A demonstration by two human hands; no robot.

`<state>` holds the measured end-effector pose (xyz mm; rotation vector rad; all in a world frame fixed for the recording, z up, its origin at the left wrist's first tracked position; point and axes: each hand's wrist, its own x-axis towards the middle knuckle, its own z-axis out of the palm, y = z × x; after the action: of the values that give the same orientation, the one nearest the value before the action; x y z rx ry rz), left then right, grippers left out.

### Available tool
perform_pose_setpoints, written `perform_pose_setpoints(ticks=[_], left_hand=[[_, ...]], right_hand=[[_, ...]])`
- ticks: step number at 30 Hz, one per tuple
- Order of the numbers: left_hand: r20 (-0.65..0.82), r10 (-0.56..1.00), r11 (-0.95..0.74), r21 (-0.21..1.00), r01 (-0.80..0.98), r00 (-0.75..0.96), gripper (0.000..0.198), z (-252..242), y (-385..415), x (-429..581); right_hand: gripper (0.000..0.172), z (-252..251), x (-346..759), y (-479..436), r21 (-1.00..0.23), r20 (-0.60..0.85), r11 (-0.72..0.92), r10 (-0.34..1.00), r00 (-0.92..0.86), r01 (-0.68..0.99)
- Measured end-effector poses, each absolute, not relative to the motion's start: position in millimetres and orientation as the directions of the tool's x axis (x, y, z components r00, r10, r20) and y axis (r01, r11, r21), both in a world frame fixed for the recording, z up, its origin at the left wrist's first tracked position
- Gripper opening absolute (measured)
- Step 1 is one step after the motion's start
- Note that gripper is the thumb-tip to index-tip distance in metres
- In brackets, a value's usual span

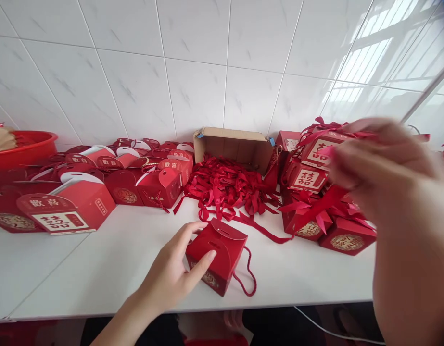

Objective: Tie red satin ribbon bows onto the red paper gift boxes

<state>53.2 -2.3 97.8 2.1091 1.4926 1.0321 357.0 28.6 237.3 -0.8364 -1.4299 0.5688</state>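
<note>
A small red gift box (227,247) with a twisted red cord handle (251,278) sits near the table's front edge. My left hand (180,269) grips it from the left, thumb on its top flap and fingers round the far side. Raised at the right, my right hand (384,163) is blurred, its fingers pinched on a red ribbon (321,206). That ribbon hangs down to the left, passing before the stacked boxes. Behind the gift box, a heap of red ribbons (231,185) spills out of an open cardboard box (236,137) lying against the wall.
Rows of red boxes (88,204) fill the left side of the white table (109,269). Boxes with ribbon bows (348,235) are stacked at the right. A red basin (30,149) stands at the far left, with another person's hand (1,139) over it.
</note>
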Motion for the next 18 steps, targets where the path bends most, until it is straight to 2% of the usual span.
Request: perform_pose_setpoints(ticks=[2,5,9,13,18], left_hand=[[0.321,0.903,-0.43,0.643,0.633,0.286,0.042,102.1,8.7,48.4],[0.252,0.871,-0.474,0.661,0.583,0.422,0.033,110.2,26.6,41.9],[0.221,0.842,-0.498,0.67,0.551,0.492,0.032,118.1,39.7,43.5],[0.222,0.852,-0.481,0.688,0.543,0.474,0.037,120.0,41.8,50.4],[0.259,0.855,-0.499,0.648,0.576,0.449,0.031,119.5,40.7,56.4]], right_hand=[[0.019,221.7,333.8,33.0,-0.834,0.461,0.507,0.857,-0.231,0.216],[0.013,190.2,311.5,40.7,-0.839,0.256,0.427,0.857,-0.448,0.337],[0.008,161.2,294.5,45.7,-0.823,0.208,0.422,0.847,-0.489,0.381],[0.009,156.5,283.8,46.9,-0.799,0.221,0.436,0.853,-0.472,0.413],[0.011,154.3,276.7,47.3,-0.753,0.236,0.472,0.844,-0.481,0.458]])
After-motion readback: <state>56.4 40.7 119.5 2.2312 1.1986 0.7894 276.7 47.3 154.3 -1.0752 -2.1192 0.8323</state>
